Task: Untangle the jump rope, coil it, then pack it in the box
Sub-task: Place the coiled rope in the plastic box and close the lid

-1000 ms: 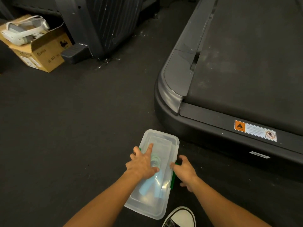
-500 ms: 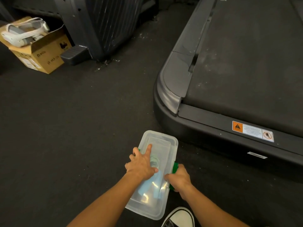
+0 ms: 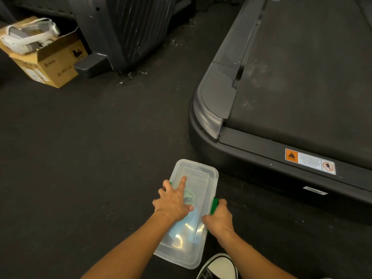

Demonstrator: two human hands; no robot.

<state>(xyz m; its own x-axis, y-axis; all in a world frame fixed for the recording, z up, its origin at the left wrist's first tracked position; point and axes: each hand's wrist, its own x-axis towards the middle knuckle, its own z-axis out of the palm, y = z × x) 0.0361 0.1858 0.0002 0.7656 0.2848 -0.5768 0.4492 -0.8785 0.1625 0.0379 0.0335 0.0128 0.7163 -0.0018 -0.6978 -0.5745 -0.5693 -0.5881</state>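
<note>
A clear plastic box with its lid on lies on the dark floor just in front of me. Through the lid I make out the jump rope, its pale blue handles and a coiled bit, blurred by the plastic. My left hand presses flat on the lid with fingers spread. My right hand grips the box's right side, fingers curled over the green latch. A second green latch peeks out at the left edge under my left hand.
A treadmill deck with a warning sticker fills the right side, close to the box. A cardboard box holding a white headset sits far left. A dark machine base stands at the back. My shoe is beside the box.
My right hand slid from beside the box onto the green latch and closed over it. My left hand stayed pressed on the lid.
</note>
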